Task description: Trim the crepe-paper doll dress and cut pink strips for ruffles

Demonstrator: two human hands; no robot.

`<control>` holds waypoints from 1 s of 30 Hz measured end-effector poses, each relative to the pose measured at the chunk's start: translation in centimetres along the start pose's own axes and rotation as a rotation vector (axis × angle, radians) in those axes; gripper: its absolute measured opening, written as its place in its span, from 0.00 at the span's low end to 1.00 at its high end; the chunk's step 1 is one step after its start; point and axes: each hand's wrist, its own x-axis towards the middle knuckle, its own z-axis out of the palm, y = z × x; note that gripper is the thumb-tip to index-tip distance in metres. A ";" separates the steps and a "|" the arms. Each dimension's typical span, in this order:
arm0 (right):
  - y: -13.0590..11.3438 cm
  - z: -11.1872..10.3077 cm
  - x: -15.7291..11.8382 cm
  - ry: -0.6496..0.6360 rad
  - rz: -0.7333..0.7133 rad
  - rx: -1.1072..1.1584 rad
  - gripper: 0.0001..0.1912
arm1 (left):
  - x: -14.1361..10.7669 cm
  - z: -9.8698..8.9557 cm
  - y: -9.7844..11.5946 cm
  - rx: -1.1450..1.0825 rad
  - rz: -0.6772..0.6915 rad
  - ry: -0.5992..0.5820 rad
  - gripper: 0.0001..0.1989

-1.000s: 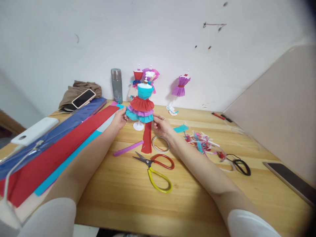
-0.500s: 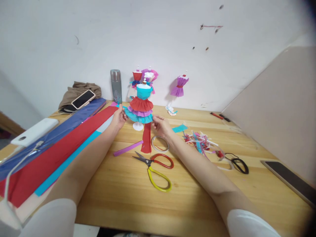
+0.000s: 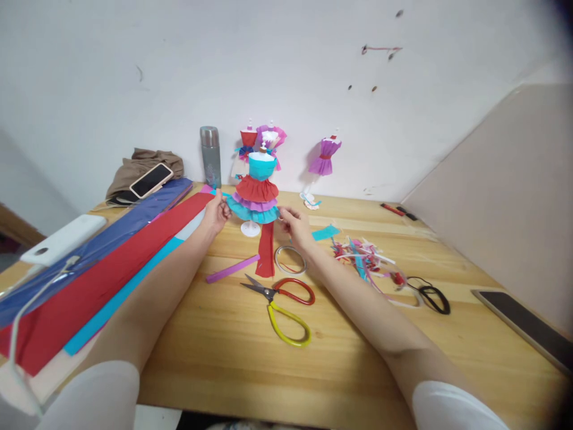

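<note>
A mini dress form wears a tiered crepe-paper dress (image 3: 256,189), with a turquoise top and red, purple and turquoise ruffles, on a round white base (image 3: 250,229). At the left edge of the turquoise hem, my left hand (image 3: 218,213) is closed, thumb and fingers pinching the ruffle. Opposite it, my right hand (image 3: 295,227) has its fingertips pinched at the hem's right edge. Below the dress lie a red paper strip (image 3: 267,254), a purple strip (image 3: 233,269), a coil of wire (image 3: 278,260) and scissors (image 3: 268,294) with red and yellow handles.
Behind stand more dressed forms, one in purple (image 3: 326,158), and a grey flask (image 3: 210,156). Long red crepe paper (image 3: 111,269) covers the left side. To the right are paper scraps (image 3: 364,257), a black cord loop (image 3: 436,300) and a dark flat device (image 3: 519,325).
My right hand's fingers have shifted slightly up and to the right along the hem edge. My left hand and the dress form stay almost in place.
</note>
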 end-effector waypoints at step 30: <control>1.4 -1.2 -0.4 0.108 -0.181 -0.249 0.15 | 0.7 -0.8 -2.1 0.332 -0.013 0.020 0.23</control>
